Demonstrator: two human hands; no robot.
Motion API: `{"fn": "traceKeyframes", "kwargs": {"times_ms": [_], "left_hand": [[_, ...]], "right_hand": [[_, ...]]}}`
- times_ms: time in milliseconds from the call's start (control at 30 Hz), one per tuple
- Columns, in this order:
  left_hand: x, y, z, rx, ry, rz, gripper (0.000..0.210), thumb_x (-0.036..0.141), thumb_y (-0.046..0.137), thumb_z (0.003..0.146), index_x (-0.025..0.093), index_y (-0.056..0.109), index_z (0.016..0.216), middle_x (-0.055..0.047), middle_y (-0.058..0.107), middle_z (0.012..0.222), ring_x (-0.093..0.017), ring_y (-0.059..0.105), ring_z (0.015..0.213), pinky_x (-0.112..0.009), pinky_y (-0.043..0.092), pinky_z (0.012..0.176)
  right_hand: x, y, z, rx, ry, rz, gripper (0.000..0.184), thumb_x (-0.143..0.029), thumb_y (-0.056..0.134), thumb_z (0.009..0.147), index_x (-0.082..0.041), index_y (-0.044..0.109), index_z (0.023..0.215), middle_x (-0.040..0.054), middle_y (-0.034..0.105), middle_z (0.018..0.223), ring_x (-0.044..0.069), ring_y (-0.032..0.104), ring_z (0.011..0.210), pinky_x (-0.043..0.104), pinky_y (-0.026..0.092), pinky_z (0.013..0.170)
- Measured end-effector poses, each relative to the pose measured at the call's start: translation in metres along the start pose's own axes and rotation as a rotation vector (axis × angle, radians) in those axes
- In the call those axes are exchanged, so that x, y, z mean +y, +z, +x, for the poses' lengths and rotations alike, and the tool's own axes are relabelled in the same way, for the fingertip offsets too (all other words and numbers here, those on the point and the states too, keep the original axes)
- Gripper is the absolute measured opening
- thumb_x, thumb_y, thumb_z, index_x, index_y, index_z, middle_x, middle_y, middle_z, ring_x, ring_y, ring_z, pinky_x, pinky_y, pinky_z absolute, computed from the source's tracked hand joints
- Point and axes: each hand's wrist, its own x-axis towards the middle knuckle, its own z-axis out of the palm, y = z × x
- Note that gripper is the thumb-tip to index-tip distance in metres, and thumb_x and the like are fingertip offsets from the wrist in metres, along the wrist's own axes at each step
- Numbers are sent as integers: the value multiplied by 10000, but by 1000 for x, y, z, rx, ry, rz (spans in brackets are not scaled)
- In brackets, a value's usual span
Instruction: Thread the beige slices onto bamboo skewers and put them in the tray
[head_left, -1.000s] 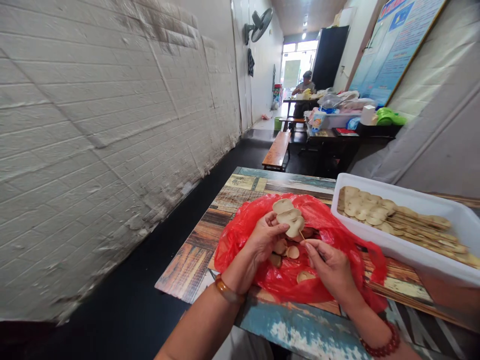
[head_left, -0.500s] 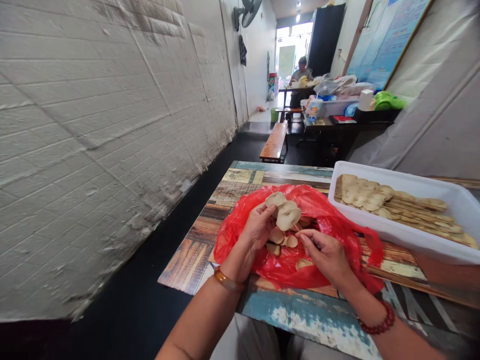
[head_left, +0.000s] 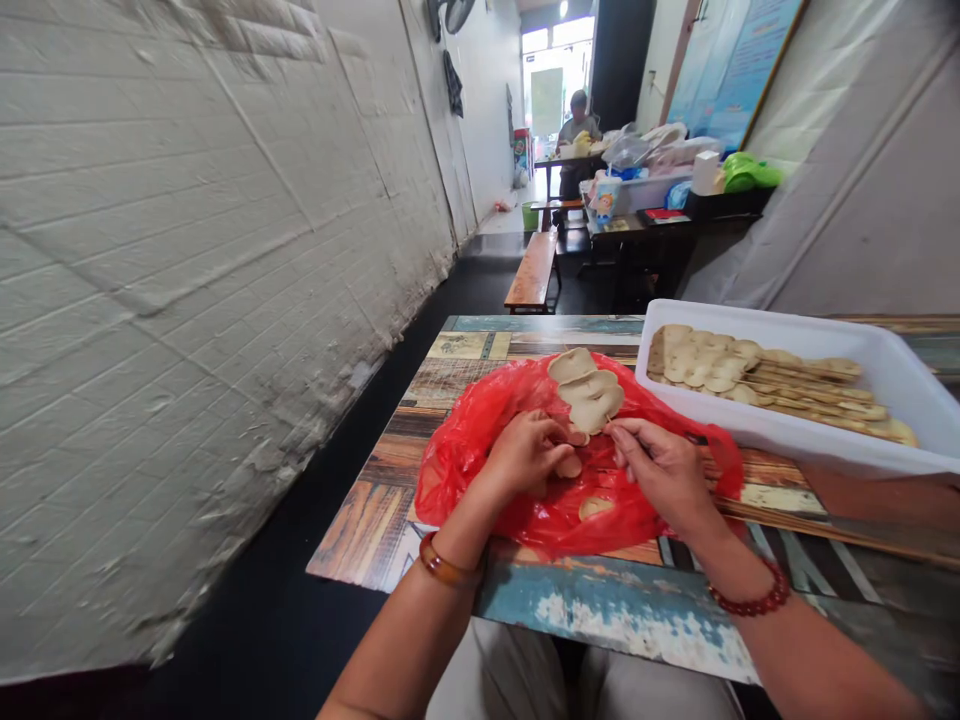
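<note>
My right hand (head_left: 660, 465) pinches the lower end of a thin skewer with several pale beige, round, flat slices (head_left: 592, 400) threaded on it. The skewered slices stand tilted up over an open red plastic bag (head_left: 480, 430). My left hand (head_left: 529, 452) reaches down into the bag, its fingers curled in at the loose slices (head_left: 568, 466). What those fingertips hold, if anything, is hidden. Another loose slice (head_left: 596, 508) lies nearer me on the red plastic.
A white plastic tub (head_left: 780, 320) with rows of skewered slices stands at right on the patterned table (head_left: 367, 520). Bare skewers (head_left: 810, 535) lie below it. Beyond are a wooden bench (head_left: 534, 268), a cluttered table and a seated person (head_left: 579, 125). A white wall runs along the left.
My left hand has let go of the skewered slices and moved down to the loose ones. My right hand now holds the skewer alone. The view has shifted slightly.
</note>
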Motion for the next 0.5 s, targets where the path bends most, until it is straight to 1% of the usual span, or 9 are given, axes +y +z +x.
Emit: {"fn": "traceKeyframes", "kwargs": {"times_ms": [67, 167, 233, 267, 367, 433, 500], "left_hand": [[1, 2, -2, -64, 60, 153, 127, 239, 715, 671, 207, 733, 793, -66, 637, 801, -196, 550, 773, -316, 407, 785], [3, 4, -3, -145, 109, 336, 115, 269, 709, 683, 205, 729, 777, -83, 627, 835, -215, 545, 819, -343, 382, 827], [3, 6, -3, -172, 124, 394, 118, 280, 694, 699, 199, 722, 780, -93, 626, 857, -220, 538, 832, -349, 371, 824], [2, 8, -3, -172, 130, 384, 119, 276, 690, 703, 197, 718, 787, -95, 628, 869, -221, 535, 842, -349, 367, 821], [-1, 11, -2, -106, 113, 211, 85, 264, 695, 699, 184, 685, 723, -82, 630, 857, -210, 536, 849, -325, 373, 783], [-2, 11, -1, -28, 2, -15, 157, 303, 693, 707, 164, 633, 665, -56, 610, 762, -173, 541, 746, -286, 386, 695], [-1, 7, -1, 44, -150, -294, 238, 363, 698, 702, 154, 586, 672, -22, 575, 659, -127, 519, 609, -245, 378, 596]], "right_hand": [[1, 1, 0, -6, 7, 2, 322, -434, 465, 902, -178, 661, 899, -33, 540, 573, 104, 489, 458, 220, 397, 481], [3, 3, 0, -14, 19, -2, 315, -437, 480, 896, -184, 668, 880, -36, 532, 565, 102, 487, 466, 215, 398, 486], [4, 3, 0, -19, 19, 3, 323, -444, 480, 895, -183, 670, 881, -37, 528, 565, 102, 487, 469, 214, 398, 486], [4, 3, 0, -21, 15, 6, 327, -447, 479, 895, -182, 670, 880, -36, 527, 567, 103, 489, 472, 214, 398, 486], [5, 4, 0, -26, 2, 18, 328, -442, 474, 896, -177, 666, 887, -33, 529, 572, 104, 489, 473, 215, 398, 483], [6, 4, 0, -31, 3, 27, 323, -437, 476, 893, -174, 663, 900, -33, 531, 569, 104, 486, 466, 216, 397, 479], [7, 5, -1, -39, 15, 40, 320, -439, 480, 889, -174, 660, 908, -35, 529, 563, 103, 485, 458, 217, 397, 477]]}}
